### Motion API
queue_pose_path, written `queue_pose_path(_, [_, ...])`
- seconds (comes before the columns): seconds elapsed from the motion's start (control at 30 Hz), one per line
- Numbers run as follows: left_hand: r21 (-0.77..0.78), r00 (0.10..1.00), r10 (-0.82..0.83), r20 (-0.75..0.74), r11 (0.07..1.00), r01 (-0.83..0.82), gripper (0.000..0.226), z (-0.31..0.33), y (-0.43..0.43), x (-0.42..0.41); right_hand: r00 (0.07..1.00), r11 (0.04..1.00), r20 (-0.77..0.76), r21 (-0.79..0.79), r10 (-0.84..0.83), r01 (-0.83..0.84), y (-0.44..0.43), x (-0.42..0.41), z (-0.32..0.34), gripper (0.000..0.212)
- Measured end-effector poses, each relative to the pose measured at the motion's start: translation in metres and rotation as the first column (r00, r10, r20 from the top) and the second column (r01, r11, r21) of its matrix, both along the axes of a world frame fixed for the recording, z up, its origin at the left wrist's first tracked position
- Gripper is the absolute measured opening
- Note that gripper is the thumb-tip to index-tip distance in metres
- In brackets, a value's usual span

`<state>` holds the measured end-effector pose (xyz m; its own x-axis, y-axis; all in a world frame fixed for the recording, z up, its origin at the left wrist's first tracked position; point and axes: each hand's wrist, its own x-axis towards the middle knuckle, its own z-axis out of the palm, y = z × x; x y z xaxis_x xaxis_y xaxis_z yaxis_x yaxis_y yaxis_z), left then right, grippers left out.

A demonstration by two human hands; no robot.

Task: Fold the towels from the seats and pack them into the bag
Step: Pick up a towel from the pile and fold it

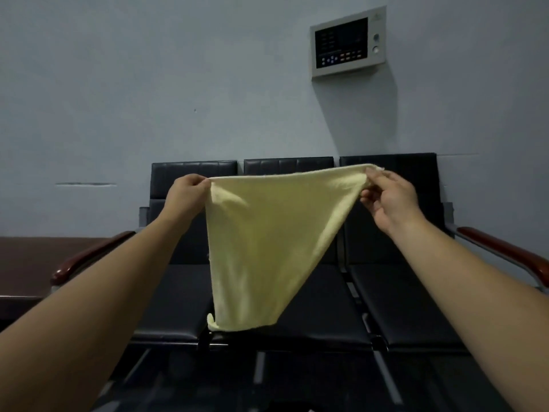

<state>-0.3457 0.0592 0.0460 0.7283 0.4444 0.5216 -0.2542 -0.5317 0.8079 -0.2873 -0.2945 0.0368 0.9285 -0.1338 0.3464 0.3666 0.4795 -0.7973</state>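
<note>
A pale yellow towel (264,242) hangs in the air in front of a row of black seats (297,292). My left hand (185,191) pinches its upper left corner. My right hand (386,197) pinches its upper right corner, so the top edge is stretched tight between them. The towel's lower end narrows and dangles just above the middle seat's front edge. No bag is in view.
The three black padded seats stand against a grey wall, with reddish-brown armrests at the left end (89,257) and right end (505,254). A dark wooden table (26,263) sits to the left. A white control panel (347,43) hangs on the wall above.
</note>
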Motion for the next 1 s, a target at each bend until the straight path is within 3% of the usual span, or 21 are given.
queue_pose_path(0.1, [-0.288, 0.97, -0.222, 0.103, 0.926, 0.243, 0.016, 0.02, -0.012, -0.014, 0.996, 0.975, 0.046, 0.208, 0.076, -0.084, -0.006, -0.008, 0.026, 0.013])
queue_pose_path(0.2, [-0.38, 0.908, -0.357, 0.219, 0.826, 0.416, 0.014, 0.047, -0.028, -0.025, 0.989, 0.927, 0.087, 0.348, 0.118, -0.142, -0.011, -0.012, 0.051, 0.016])
queue_pose_path(0.27, [-0.365, 0.894, -0.362, 0.265, 0.82, 0.44, 0.012, 0.061, -0.035, -0.027, 0.996, 0.963, 0.074, 0.263, 0.047, -0.065, -0.019, -0.009, 0.062, 0.015])
queue_pose_path(0.33, [-0.295, 0.912, -0.315, 0.264, 0.873, 0.387, 0.012, 0.072, -0.036, -0.027, 0.994, 0.995, 0.057, 0.037, -0.091, 0.089, -0.03, -0.008, 0.065, 0.016])
queue_pose_path(0.43, [-0.085, 0.96, -0.235, 0.149, 0.965, 0.25, 0.019, 0.077, -0.035, -0.025, 0.965, 0.901, 0.033, -0.352, -0.26, 0.255, -0.042, -0.007, 0.06, 0.02])
queue_pose_path(0.5, [-0.075, 0.96, -0.265, 0.087, 0.959, 0.272, 0.023, 0.074, -0.041, -0.025, 0.955, 0.843, 0.005, -0.469, -0.297, 0.264, -0.044, -0.007, 0.054, 0.02])
queue_pose_path(0.63, [-0.107, 0.904, -0.425, 0.041, 0.898, 0.427, 0.018, 0.065, -0.057, -0.03, 0.961, 0.846, -0.018, -0.479, -0.275, 0.233, -0.037, -0.01, 0.045, 0.01])
queue_pose_path(0.73, [-0.111, 0.721, -0.69, -0.053, 0.722, 0.683, 0.019, 0.062, -0.069, -0.038, 0.969, 0.828, 0.044, -0.511, -0.243, 0.231, -0.022, -0.02, 0.047, 0.021])
queue_pose_path(0.8, [-0.038, 0.66, -0.743, -0.111, 0.667, 0.744, 0.024, 0.061, -0.08, -0.044, 0.973, 0.787, 0.107, -0.574, -0.203, 0.227, -0.013, -0.03, 0.051, 0.018])
queue_pose_path(0.9, [0.108, 0.717, -0.681, -0.148, 0.709, 0.696, 0.019, 0.062, -0.097, -0.048, 0.992, 0.752, 0.113, -0.649, -0.049, 0.112, 0.003, -0.045, 0.057, 0.027])
queue_pose_path(1.0, [0.301, 0.822, -0.545, -0.167, 0.765, 0.569, 0.02, 0.063, -0.112, -0.046, 0.974, 0.733, 0.102, -0.676, 0.2, -0.08, 0.02, -0.061, 0.059, 0.014])
